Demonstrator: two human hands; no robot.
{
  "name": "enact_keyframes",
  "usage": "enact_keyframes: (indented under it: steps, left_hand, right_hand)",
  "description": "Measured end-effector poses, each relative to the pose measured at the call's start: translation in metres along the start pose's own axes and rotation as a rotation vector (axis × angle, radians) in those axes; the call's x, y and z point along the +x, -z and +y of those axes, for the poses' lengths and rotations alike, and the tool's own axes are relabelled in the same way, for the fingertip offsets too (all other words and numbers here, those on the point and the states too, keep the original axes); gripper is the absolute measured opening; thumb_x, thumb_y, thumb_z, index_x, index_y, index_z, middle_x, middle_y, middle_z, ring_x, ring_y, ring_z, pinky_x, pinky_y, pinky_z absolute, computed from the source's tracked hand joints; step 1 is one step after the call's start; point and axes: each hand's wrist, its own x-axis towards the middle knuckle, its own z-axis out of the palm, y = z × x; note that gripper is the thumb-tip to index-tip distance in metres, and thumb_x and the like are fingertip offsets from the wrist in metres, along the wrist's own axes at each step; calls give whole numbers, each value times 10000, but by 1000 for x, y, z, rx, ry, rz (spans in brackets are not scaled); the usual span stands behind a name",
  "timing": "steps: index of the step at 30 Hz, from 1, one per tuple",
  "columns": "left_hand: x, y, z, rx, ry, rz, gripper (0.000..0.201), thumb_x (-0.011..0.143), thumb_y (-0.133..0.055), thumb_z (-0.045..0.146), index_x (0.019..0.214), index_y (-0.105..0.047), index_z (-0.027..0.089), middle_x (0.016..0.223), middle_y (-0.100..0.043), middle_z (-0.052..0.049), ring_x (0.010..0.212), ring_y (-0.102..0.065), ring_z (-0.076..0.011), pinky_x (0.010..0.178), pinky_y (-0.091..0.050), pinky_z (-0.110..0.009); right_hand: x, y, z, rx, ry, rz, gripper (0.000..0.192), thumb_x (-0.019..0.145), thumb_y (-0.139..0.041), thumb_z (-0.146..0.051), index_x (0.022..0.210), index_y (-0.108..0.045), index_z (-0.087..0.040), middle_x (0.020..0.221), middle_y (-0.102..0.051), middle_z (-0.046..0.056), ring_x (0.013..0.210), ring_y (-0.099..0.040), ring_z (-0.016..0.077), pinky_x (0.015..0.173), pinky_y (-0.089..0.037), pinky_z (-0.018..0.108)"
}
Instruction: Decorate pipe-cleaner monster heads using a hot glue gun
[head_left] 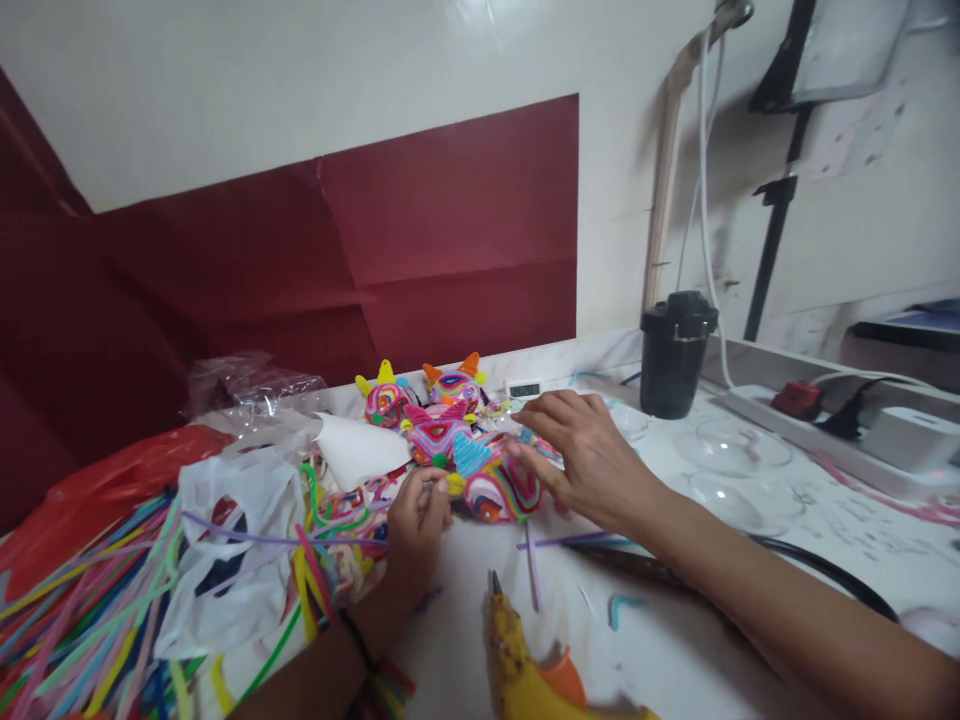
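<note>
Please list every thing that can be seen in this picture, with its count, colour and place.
craft figures: several, count unclear, multicoloured, table centre
pipe cleaners: many, mixed colours, bottom left
plastic bag: one, white, on the pipe cleaners
red bag: one, left
clear wrap: one, behind the bags
glue gun: one, yellow and orange, bottom centre
canister: one, black, right of the figures
clear domes: at least two, right
power strip: one, white, far right
small display: one, white, by the wall
table: one, white
left hand: pinches a figure's edge
right hand: rests on the figures
</note>
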Motion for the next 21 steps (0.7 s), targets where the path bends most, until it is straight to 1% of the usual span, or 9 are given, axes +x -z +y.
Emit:
enact_keyframes:
  steps: [5, 10, 16, 18, 21]
  left_hand:
    - [2, 0, -2, -3, -8, 18, 213, 883, -484, 383, 907, -556, 185, 501, -509, 55, 452, -509, -115, 455, -406, -213]
    - [4, 0, -5, -8, -7, 27, 245, 881, -490, 405, 931, -560, 175, 505, -516, 59, 457, -509, -113, 462, -413, -212]
    - [3, -1, 1, -3, 9, 41, 260, 865, -508, 415, 923, -568, 169, 490, -513, 61, 445, -498, -109, 450, -402, -208]
    - [4, -1, 3, -15, 17, 38, 270, 861, -509, 423, 928, -563, 168, 487, -514, 61, 445, -498, -111, 451, -404, -210]
    - [4, -1, 4, -24, 17, 34, 276, 860, -509, 430, 940, -556, 169, 488, -516, 62, 451, -498, -112, 462, -412, -212]
  right_hand:
    - [4, 13, 10, -20, -27, 71, 334, 957, -467, -390, 1063, -667, -145, 1030, -647, 88, 1007, -526, 248, 841, -333, 385]
    - [6, 23, 21, -51, -55, 115, 359, 965, -441, -413, 1038, -674, -150, 1016, -653, 99, 988, -542, 251, 820, -347, 383]
    - [8, 30, 30, -42, -94, 177, 398, 973, -417, -441, 1015, -685, -150, 1014, -662, 98, 1002, -550, 253, 834, -342, 383]
    - [8, 31, 31, -45, -105, 177, 388, 971, -426, -433, 1009, -690, -151, 1009, -664, 92, 1003, -548, 252, 829, -338, 381]
    - [8, 30, 31, -53, -110, 138, 336, 955, -471, -397, 1021, -687, -148, 1016, -663, 92, 1009, -538, 254, 827, -330, 381]
